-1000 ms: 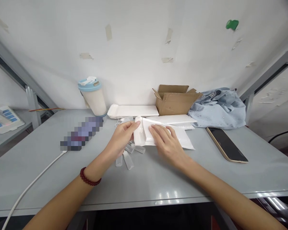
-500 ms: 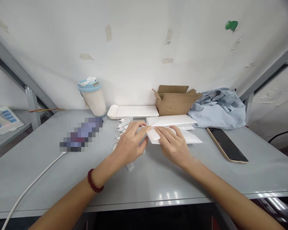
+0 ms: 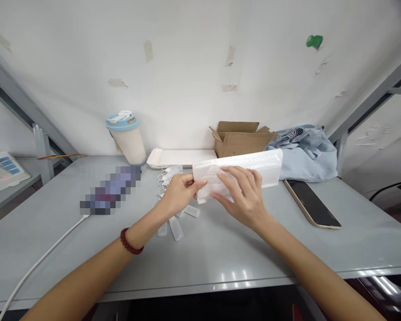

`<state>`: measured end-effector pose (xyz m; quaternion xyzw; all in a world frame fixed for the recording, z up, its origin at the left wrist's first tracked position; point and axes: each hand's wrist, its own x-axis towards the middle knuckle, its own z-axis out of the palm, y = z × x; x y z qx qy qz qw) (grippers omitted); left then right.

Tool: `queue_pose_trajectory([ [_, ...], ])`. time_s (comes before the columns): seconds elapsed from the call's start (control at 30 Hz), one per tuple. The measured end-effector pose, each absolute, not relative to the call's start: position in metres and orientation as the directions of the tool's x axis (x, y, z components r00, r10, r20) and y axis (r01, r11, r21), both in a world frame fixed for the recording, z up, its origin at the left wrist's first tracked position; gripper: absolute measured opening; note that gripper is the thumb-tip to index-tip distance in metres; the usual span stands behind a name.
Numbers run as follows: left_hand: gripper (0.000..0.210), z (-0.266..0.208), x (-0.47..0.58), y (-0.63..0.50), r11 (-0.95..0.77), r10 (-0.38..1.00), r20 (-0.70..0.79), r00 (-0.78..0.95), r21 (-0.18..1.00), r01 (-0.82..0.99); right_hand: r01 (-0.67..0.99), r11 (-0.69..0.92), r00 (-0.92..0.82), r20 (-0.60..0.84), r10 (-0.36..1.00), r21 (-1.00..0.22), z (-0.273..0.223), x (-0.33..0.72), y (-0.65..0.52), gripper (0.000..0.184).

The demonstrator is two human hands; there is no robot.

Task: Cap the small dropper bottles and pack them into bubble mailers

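Note:
A white padded mailer [image 3: 267, 165], long and slightly shiny, is held up above the desk, its front face toward me. My left hand [image 3: 178, 191] pinches its left end, thumb in front and the other fingers behind. My right hand [image 3: 243, 191] has its fingers apart against the front of the mailer, near a folded flap at the left end. Below and behind my left hand lie several small translucent plastic tags [image 3: 176, 228] with thin white loops. My left wrist wears a dark red bead bracelet [image 3: 131, 243].
Behind stand a cream cup [image 3: 130, 145] with a blue lid, a flat white packet [image 3: 183, 157] and an open cardboard box [image 3: 240, 141]. Blue cloth [image 3: 310, 154] and a phone [image 3: 312, 203] lie to the right. A blurred device [image 3: 110, 191] with a white cable lies left.
The mailer has been raised from the desk and tilted up to face me. My left hand now grips its left end, and my right hand's fingers have spread over its front.

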<state>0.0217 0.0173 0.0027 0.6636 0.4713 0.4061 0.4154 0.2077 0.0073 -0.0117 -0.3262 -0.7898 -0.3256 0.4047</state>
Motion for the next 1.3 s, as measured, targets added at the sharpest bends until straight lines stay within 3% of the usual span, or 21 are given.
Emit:
queue_pose_trajectory([
  [0.17, 0.026, 0.008, 0.037, 0.056, -0.032, 0.965, 0.012, 0.263, 0.997, 0.072, 0.833, 0.503, -0.469, 0.777, 0.421, 0.231, -0.018, 0.219, 0.023, 0.036],
  [0.27, 0.026, 0.008, 0.048, 0.078, 0.069, 0.933, -0.115, 0.341, 0.987, 0.145, 0.866, 0.444, -0.46, 0.716, 0.525, 0.231, -0.023, 0.231, 0.035, 0.032],
  [0.37, 0.033, 0.006, 0.057, 0.089, 0.089, 0.931, -0.182, 0.315, 0.954, 0.288, 0.875, 0.423, -0.467, 0.636, 0.614, 0.234, -0.03, 0.243, 0.047, 0.019],
  [0.43, 0.034, 0.005, 0.06, 0.091, 0.075, 0.939, -0.197, 0.282, 0.918, 0.39, 0.875, 0.421, -0.477, 0.583, 0.658, 0.241, -0.034, 0.249, 0.053, 0.021],
  [0.57, 0.029, 0.004, 0.053, 0.097, -0.03, 0.96, -0.145, 0.239, 0.796, 0.604, 0.878, 0.424, -0.473, 0.53, 0.704, 0.22, -0.039, 0.253, 0.06, 0.035],
  [0.67, 0.013, 0.006, 0.032, 0.109, -0.14, 0.984, 0.002, 0.178, 0.627, 0.766, 0.884, 0.417, -0.463, 0.52, 0.718, 0.21, -0.04, 0.252, 0.062, 0.037],
  [0.77, 0.019, 0.006, 0.006, 0.123, -0.219, 0.976, 0.119, 0.185, 0.441, 0.87, 0.889, 0.407, -0.456, 0.508, 0.731, 0.211, -0.041, 0.25, 0.063, 0.038],
  [0.9, 0.019, 0.002, -0.013, 0.133, -0.28, 0.958, 0.135, 0.251, 0.267, 0.922, 0.891, 0.395, -0.452, 0.504, 0.736, 0.223, -0.042, 0.247, 0.062, 0.035],
  [1.3, 0.031, -0.012, 0.003, 0.125, -0.209, 0.953, 0.229, 0.198, 0.026, 0.978, 0.895, 0.414, -0.438, 0.501, 0.746, 0.165, -0.038, 0.245, 0.057, 0.03],
])
